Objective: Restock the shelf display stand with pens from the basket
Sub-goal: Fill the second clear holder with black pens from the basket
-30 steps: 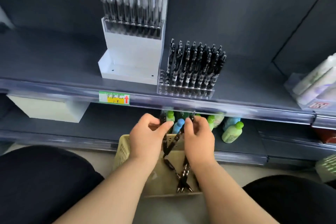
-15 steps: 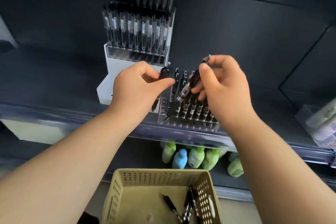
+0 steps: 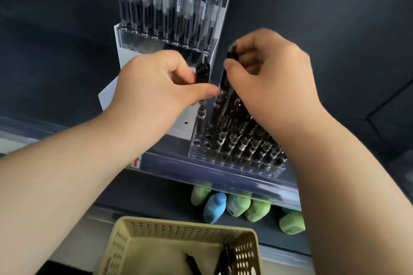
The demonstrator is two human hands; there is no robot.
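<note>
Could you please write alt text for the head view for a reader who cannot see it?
A person's left hand holds a black pen upright over the empty holes of a clear display stand, while the right hand pinches a second pen among its filled rows. A beige basket below holds spare pens.

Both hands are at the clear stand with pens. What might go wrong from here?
1. The left hand pinches one pen over the few empty holes of the clear stand; its tip may miss.
2. The right hand holds another pen against packed pens and may tilt them.
</note>
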